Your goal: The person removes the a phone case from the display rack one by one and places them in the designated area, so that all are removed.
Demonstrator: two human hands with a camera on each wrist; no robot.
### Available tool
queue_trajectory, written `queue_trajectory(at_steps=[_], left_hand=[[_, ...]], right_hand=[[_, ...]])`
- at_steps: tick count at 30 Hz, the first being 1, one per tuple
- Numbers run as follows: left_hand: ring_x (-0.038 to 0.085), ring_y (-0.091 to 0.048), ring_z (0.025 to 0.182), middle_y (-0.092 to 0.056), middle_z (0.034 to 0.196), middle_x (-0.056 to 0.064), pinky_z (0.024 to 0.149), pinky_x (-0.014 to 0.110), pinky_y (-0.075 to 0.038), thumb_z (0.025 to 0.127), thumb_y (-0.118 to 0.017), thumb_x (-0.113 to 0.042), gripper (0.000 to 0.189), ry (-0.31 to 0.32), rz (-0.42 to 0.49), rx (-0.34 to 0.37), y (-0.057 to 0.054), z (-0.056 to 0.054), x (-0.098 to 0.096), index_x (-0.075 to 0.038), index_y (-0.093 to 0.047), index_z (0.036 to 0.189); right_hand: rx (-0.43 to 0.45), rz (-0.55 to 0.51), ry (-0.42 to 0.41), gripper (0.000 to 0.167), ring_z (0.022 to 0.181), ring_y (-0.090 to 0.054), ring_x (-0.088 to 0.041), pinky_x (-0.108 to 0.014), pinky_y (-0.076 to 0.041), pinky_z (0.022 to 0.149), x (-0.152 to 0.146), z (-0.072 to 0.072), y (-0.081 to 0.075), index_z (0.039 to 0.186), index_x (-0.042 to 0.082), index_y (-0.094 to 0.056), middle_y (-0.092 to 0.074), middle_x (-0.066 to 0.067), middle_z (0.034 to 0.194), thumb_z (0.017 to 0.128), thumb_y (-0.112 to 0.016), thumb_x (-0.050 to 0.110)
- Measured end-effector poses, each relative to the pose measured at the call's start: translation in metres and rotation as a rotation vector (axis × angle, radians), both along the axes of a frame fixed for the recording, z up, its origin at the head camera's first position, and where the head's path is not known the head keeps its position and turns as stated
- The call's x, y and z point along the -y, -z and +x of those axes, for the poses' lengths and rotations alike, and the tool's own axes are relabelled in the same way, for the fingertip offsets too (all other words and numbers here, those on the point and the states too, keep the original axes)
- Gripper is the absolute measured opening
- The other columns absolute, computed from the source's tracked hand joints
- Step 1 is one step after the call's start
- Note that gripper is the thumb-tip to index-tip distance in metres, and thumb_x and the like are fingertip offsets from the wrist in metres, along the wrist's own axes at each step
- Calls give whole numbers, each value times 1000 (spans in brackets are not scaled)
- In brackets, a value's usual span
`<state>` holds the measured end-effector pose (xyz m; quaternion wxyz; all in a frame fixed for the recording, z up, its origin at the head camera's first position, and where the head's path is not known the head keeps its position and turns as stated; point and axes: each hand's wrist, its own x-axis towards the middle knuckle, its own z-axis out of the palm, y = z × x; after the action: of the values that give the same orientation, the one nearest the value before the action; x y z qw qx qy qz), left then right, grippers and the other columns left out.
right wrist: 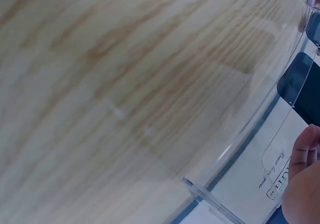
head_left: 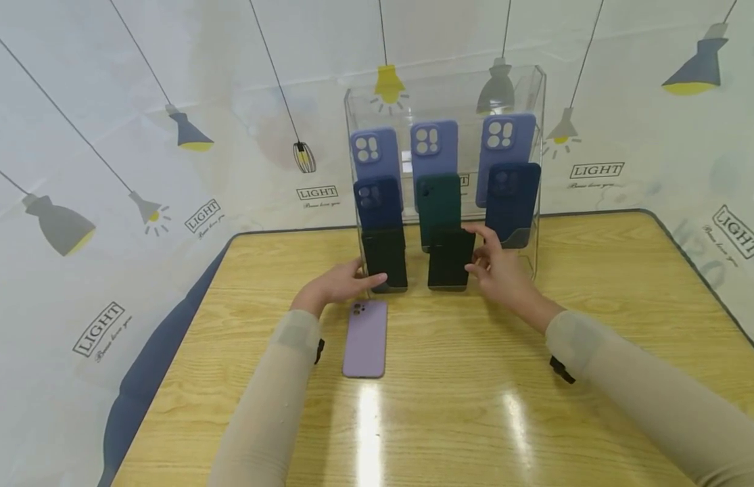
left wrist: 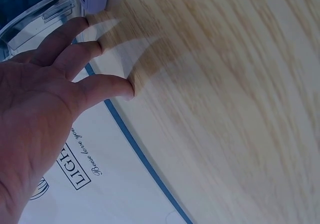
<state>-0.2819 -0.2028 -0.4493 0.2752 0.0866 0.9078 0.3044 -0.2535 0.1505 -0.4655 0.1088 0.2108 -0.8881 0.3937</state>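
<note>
My right hand (head_left: 501,274) pinches the right edge of a black phone case (head_left: 448,260) in the bottom row of a clear tiered display stand (head_left: 537,88). In the right wrist view, only part of that hand (right wrist: 305,179) shows. My left hand (head_left: 337,283) is at the stand's lower left, its thumb across another black phone case (head_left: 385,253). The other left fingers are partly hidden in the head view; the left wrist view shows them (left wrist: 92,91) extended and apart. Just below the left hand, a lilac phone case (head_left: 366,341) lies on the table.
Higher rows hold purple phone cases (head_left: 507,145), dark blue phone cases (head_left: 512,203) and a green phone case (head_left: 439,210). The wooden table (head_left: 450,406) runs back to a lamp-printed wall covering (head_left: 261,135) behind the stand.
</note>
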Motion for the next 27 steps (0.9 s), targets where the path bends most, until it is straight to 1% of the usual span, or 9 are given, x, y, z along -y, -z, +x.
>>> queue_trajectory(at_steps=[3, 7, 12, 15, 19, 23, 27], left_hand=[[38, -38, 159, -35, 172, 22, 127, 58, -38, 93, -52, -86, 118, -2, -1, -4, 1, -1, 0, -11, -9, 173], [38, -39, 158, -36, 172, 22, 126, 58, -38, 94, -52, -84, 116, -1, -7, -13, 3, 0, 1, -10, -10, 173], [39, -40, 158, -37, 171, 23, 126, 58, -39, 94, -52, -85, 117, 2, 3, -26, 3, 0, 0, -10, -10, 173], [39, -40, 158, -37, 171, 23, 126, 58, -39, 94, -52, -85, 117, 1, 7, -20, 4, -1, 1, -10, -10, 173], [39, -39, 158, -36, 171, 23, 127, 58, -38, 94, -52, -84, 117, 3, 6, -9, 4, -1, 1, -10, -9, 173], [38, -39, 159, -35, 172, 22, 127, 57, -38, 94, -53, -84, 116, 6, 8, -5, 3, -2, 1, -11, -8, 173], [38, -38, 159, -35, 172, 22, 127, 57, -37, 94, -53, -84, 116, 8, 11, -4, 3, -1, 1, -12, -8, 173]], right_hand=[[-20, -4, 4, 73, 73, -69, -26, -40, -57, 69, 0, 1, 0, 158, 17, -30, -73, -19, 96, 100, -71, -1], [-48, -3, 13, 72, 74, -71, -26, -36, -57, 67, 0, 1, -2, 156, 15, -30, -73, -18, 95, 99, -72, -2], [-125, -61, 15, 72, 71, -70, -24, -27, -55, 63, 2, -2, -17, 154, 17, -32, -74, -17, 91, 97, -73, -4], [-141, -97, 3, 73, 68, -68, -22, -21, -52, 61, 4, -2, -27, 154, 16, -33, -74, -16, 88, 97, -72, -6], [-110, -130, -23, 72, 69, -69, -23, -19, -51, 61, 9, 1, -40, 156, 16, -31, -75, -17, 90, 99, -71, -4], [-16, -145, -43, 73, 72, -71, -28, -23, -53, 64, 16, 8, -50, 158, 21, -29, -76, -17, 96, 101, -70, 0], [56, -136, -60, 75, 74, -71, -28, -27, -55, 66, 20, 11, -53, 159, 25, -29, -76, -16, 98, 101, -69, 0]])
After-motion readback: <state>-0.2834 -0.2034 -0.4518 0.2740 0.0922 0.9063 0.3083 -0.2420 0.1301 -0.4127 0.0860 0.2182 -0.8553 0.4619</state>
